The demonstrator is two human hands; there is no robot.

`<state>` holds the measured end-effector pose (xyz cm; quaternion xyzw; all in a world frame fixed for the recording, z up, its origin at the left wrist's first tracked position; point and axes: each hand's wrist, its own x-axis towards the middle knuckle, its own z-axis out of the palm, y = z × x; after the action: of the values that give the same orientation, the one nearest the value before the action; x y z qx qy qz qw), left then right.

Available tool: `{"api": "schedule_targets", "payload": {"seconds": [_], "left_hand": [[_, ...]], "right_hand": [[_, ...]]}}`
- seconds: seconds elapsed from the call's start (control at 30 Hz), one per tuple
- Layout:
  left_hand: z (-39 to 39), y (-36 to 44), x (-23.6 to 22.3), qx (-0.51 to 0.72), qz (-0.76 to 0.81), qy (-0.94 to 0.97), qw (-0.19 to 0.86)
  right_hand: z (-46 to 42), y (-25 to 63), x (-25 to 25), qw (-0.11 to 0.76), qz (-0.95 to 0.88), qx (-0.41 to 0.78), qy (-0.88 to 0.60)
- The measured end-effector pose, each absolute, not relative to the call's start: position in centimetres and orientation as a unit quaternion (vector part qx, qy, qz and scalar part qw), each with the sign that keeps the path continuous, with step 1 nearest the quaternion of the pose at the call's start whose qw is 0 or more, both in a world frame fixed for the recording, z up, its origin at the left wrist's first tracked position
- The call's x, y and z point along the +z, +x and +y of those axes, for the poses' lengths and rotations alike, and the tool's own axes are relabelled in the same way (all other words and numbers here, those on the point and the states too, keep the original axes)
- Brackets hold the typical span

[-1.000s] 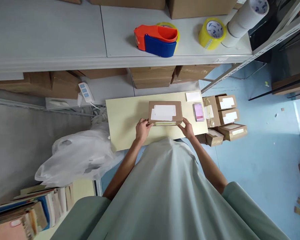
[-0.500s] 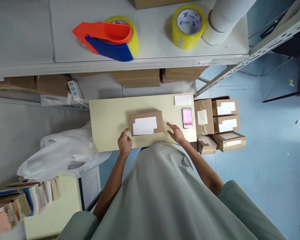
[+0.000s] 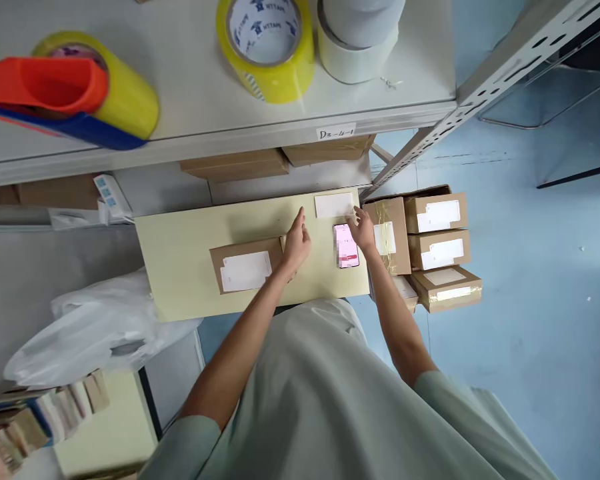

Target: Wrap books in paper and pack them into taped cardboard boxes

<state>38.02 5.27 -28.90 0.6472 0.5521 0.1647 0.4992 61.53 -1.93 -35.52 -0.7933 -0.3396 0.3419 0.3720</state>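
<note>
On the cream bench a cardboard box (image 3: 217, 270) lies flat, with a white label (image 3: 246, 271) on top. My left hand (image 3: 297, 243) is above the bench at the box's right end, fingers stretched out and holding nothing; my wrist and forearm cover part of that end. At the bench's right side my right hand (image 3: 363, 230) reaches the right edge of a flat white paper slip (image 3: 333, 205). Its thumb and fingers look apart, and the slip still lies flat. A phone (image 3: 347, 247) with a lit pink screen lies just below the slip, beside my right hand.
Several labelled boxes (image 3: 443, 250) are stacked right of the bench (image 3: 180, 267). Above its far edge, a shelf (image 3: 180, 87) carries yellow tape (image 3: 293, 73), a red-and-blue tape dispenser (image 3: 65, 93) and white rolls (image 3: 355, 57). A white plastic bag (image 3: 90, 327) sits left.
My left hand has moved right, from the box's left side to its right end. My right hand has gone forward to the paper slip. The camera view has shifted right.
</note>
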Motion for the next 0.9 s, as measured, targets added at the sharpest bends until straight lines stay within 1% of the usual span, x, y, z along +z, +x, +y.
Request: {"api": "schedule_targets", "payload": {"seconds": [0.07, 0.17, 0.3, 0.4, 0.67, 0.8, 0.9], "left_hand": [[6.8, 40.7, -31.6, 0.132, 0.579, 0.603, 0.533], [8.4, 42.9, -34.5, 0.094, 0.603, 0.579, 0.541], [8.8, 43.4, -36.1, 0.106, 0.608, 0.584, 0.527], [8.5, 43.2, -36.3, 0.107, 0.613, 0.581, 0.524], [8.0, 43.2, -35.5, 0.102, 0.605, 0.609, 0.503], [7.9, 44.2, -34.7, 0.142, 0.631, 0.569, 0.507], [8.0, 45.0, -33.8, 0.158, 0.676, 0.517, 0.500]], "right_hand": [[-1.2, 62.3, -36.6, 0.370, -0.316, 0.342, -0.804], [-0.6, 62.8, -37.6, 0.358, -0.321, 0.341, -0.808], [-0.5, 62.4, -37.7, 0.325, -0.346, 0.332, -0.815], [-0.6, 61.7, -37.4, 0.308, -0.358, 0.328, -0.818], [-0.6, 60.7, -36.0, 0.298, -0.355, 0.337, -0.820], [-0.4, 60.8, -35.6, 0.299, -0.354, 0.330, -0.823], [-0.3, 61.2, -35.1, 0.279, -0.350, 0.335, -0.829]]}}
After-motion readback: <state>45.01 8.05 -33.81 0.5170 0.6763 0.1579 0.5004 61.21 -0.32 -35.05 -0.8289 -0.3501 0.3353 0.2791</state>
